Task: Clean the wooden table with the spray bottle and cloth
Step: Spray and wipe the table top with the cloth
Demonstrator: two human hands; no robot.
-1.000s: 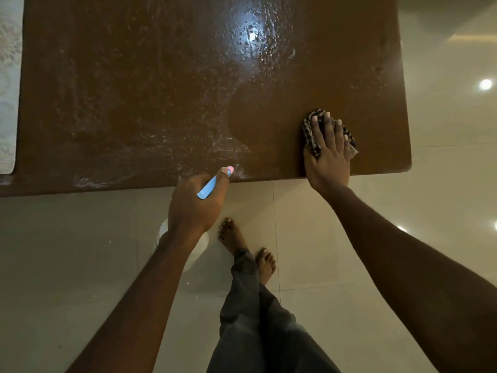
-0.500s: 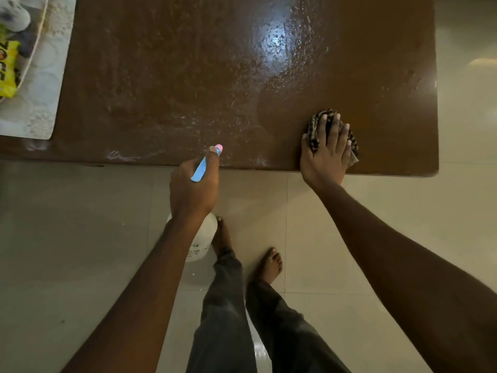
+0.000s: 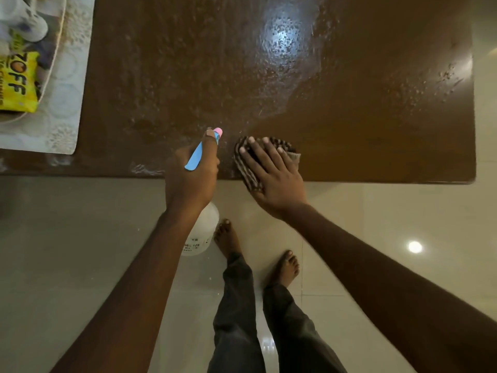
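Nearby, a placemat (image 3: pixel 67 109) bears a yellow packet (image 3: pixel 17 84)

Likely home: glossy floor tiles (image 3: pixel 376 224), lace mat (image 3: pixel 67 109) on wooden table (image 3: pixel 376 117), bare feet (image 3: pixel 228 238).

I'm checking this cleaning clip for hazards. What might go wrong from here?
1. The cloth under the right hand overhangs the wooden table edge; it might slip off.
2. The spray bottle in the left hand points toward the placemat side; mist could reach the yellow packet.
3. Drips could slicken the tiled floor for bare feet.
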